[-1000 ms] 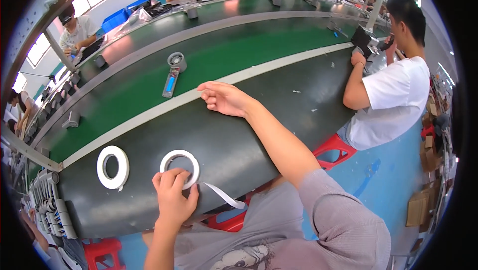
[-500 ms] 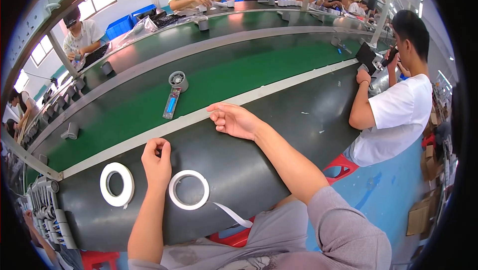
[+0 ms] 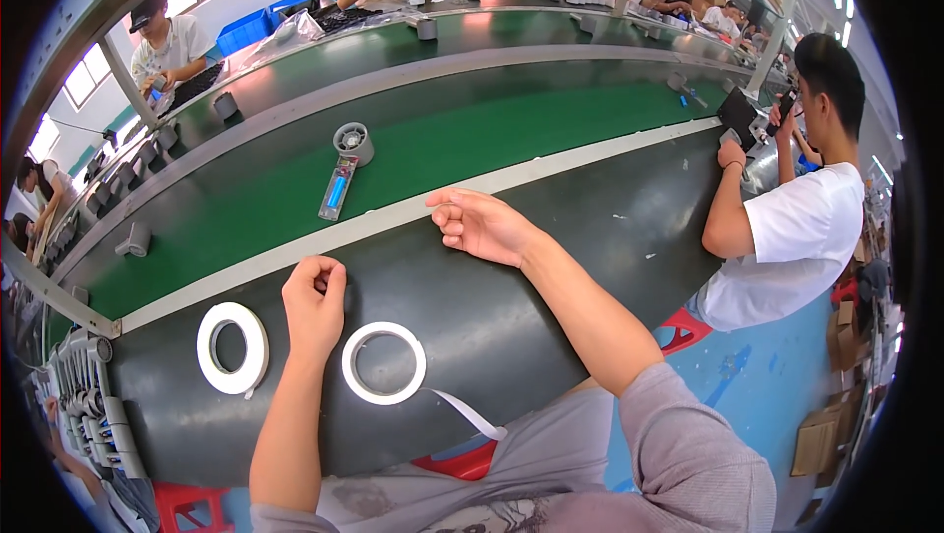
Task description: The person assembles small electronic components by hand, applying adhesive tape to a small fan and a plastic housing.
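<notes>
My left hand (image 3: 315,302) is curled closed above the dark work surface, between two white tape rolls. Whether anything is inside its fingers is hidden. The left tape roll (image 3: 207,348) lies flat; the right tape roll (image 3: 418,366) has a loose strip (image 3: 470,413) trailing toward my lap. My right hand (image 3: 484,228) hovers near the pale rail, index finger stretched to the left and the others loosely bent, with nothing visible in it. Beyond the rail, a grey handheld fan (image 3: 354,144) with an open handle showing a blue battery (image 3: 336,191) lies on the green belt.
A pale rail (image 3: 551,174) divides my work surface from the green conveyor belt (image 3: 472,159). Several grey fan bodies (image 3: 123,435) are stacked at the left end. Another grey part (image 3: 138,240) lies on the belt. A co-worker in white (image 3: 796,228) sits at the right; others work across the line.
The view has shifted slightly, and both hands keep nearly the same pose. Across the line, the person in pale yellow has brought both hands up together. The handheld fan appears unmoved on the belt.
</notes>
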`<state>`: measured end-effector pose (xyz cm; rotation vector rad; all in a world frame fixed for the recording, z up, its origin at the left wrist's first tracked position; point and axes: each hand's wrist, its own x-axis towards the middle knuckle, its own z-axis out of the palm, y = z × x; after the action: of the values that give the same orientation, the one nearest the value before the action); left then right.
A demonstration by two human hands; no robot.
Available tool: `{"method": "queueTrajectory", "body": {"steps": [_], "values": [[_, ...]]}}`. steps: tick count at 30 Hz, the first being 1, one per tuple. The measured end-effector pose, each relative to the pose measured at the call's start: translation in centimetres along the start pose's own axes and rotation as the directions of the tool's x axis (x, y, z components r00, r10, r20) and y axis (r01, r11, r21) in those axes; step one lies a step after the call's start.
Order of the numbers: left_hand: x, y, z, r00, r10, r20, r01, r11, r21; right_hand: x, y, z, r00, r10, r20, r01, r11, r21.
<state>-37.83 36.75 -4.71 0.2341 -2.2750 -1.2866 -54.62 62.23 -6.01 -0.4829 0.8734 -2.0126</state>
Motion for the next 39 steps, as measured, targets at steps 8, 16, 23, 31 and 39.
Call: {"method": "queueTrajectory", "body": {"steps": [8, 16, 23, 31, 39], "values": [[-0.2, 0.3, 0.8, 0.999, 0.039, 0.035, -0.041, 0.998, 0.05, -0.5, -0.6, -0.3, 1.0, 0.001, 0.009, -0.001, 0.999, 0.033], [-0.4, 1.2, 1.5, 0.997, 0.054, 0.053, -0.058, 0.995, 0.082, -0.9, -0.9, -0.6, 1.0, 0.002, 0.003, -0.002, 1.0, 0.027], [-0.4, 1.6, 1.9, 0.996, 0.071, 0.06, -0.077, 0.991, 0.109, -1.0, -1.0, -1.0, 1.0, 0.002, 0.011, -0.003, 0.999, 0.036], [-0.5, 2.0, 2.5, 0.994, 0.078, 0.071, -0.086, 0.99, 0.11, -1.3, -1.3, -1.5, 1.0, 0.004, 0.011, -0.005, 1.0, 0.03], [-0.6, 2.4, 2.8, 0.994, 0.076, 0.075, -0.085, 0.99, 0.116, -1.4, -1.3, -1.8, 1.0, 0.008, 0.017, -0.009, 0.999, 0.035]]}}
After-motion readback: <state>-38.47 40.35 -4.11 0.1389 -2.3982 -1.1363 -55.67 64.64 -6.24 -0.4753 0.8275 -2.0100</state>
